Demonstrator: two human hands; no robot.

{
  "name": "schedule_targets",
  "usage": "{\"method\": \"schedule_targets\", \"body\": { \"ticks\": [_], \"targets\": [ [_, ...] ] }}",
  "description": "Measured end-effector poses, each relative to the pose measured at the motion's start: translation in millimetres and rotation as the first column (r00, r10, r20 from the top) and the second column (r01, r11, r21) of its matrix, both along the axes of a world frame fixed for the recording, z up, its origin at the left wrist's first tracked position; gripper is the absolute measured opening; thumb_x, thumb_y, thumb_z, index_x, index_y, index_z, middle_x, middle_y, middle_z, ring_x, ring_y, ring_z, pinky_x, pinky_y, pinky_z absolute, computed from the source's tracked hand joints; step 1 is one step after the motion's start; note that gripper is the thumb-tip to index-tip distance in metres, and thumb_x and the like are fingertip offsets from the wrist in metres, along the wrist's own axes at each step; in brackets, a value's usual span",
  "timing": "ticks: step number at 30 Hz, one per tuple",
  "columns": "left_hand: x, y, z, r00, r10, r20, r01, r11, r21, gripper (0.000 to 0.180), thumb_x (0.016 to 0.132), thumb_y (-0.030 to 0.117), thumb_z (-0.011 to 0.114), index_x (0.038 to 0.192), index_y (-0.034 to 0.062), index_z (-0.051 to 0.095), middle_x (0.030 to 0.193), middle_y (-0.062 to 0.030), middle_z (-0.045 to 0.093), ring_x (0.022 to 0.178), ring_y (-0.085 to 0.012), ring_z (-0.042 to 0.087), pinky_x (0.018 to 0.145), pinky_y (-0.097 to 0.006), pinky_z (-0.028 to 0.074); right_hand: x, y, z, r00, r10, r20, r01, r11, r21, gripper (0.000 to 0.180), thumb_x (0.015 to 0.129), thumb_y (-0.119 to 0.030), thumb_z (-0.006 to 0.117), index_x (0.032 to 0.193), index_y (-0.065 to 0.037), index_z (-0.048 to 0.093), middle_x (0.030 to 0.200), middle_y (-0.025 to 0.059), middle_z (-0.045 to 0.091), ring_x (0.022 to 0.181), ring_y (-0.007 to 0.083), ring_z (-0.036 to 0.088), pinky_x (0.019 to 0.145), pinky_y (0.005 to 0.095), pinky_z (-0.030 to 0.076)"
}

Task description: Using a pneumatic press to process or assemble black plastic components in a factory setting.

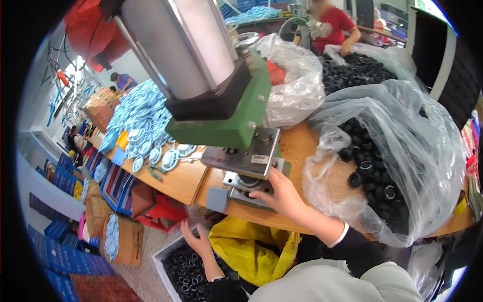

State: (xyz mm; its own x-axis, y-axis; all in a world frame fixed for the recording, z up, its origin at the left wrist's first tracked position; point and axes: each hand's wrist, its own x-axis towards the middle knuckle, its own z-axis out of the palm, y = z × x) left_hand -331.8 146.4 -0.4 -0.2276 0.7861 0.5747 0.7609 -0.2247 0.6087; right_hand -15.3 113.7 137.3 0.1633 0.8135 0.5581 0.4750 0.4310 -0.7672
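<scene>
A bench press with a silver cylinder [193,45] and a green head [221,128] stands in front of me. Its steel upper plate [246,157] sits just above a dark round part in the lower die [251,194]. My right hand [284,194] reaches to that die, thumb and index finger spread apart at its near right side; the other fingers are partly hidden. Lower down, my left hand [198,242] hangs with fingers apart and nothing visible in them. Beneath it a white bin [163,272] holds many black rings [188,277].
An open clear plastic bag [417,136] of black rings lies on the wooden bench [297,156] at right. Light-blue looped parts [143,116] are heaped at left. A yellow sack [256,251] hangs below the bench edge. A person in red [337,25] works across the bench.
</scene>
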Motion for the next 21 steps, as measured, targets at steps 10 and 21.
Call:
{"method": "schedule_targets", "body": {
  "ticks": [10,21],
  "targets": [
    [104.1,80.3,10.7,0.805,-0.378,-0.457,0.259,0.917,-0.301,0.028,0.087,0.032,0.054,0.112,0.0205,0.06,0.131,0.003,0.051,0.127,-0.0196,0.042,0.098,-0.048,0.03,171.4,-120.5,-86.0,0.53,-0.479,0.7,0.75,0.65,-0.124,0.038,0.056,-0.001,0.069,0.094,0.001,0.063,0.111,0.0173,0.058,0.102,0.037,0.049,0.09,0.0408,0.041],
    [99.3,79.0,10.6,0.828,-0.359,-0.43,0.278,0.93,-0.24,0.032,0.088,0.029,0.053,0.118,0.0189,0.058,0.132,0.0013,0.05,0.127,-0.0198,0.041,0.094,-0.051,0.031,171.4,-128.4,-75.6,0.736,-0.547,0.4,0.647,0.742,-0.177,0.052,0.054,0.004,0.074,0.104,0.003,0.058,0.107,0.0154,0.054,0.097,0.0339,0.052,0.084,0.0357,0.042]
  ]
}}
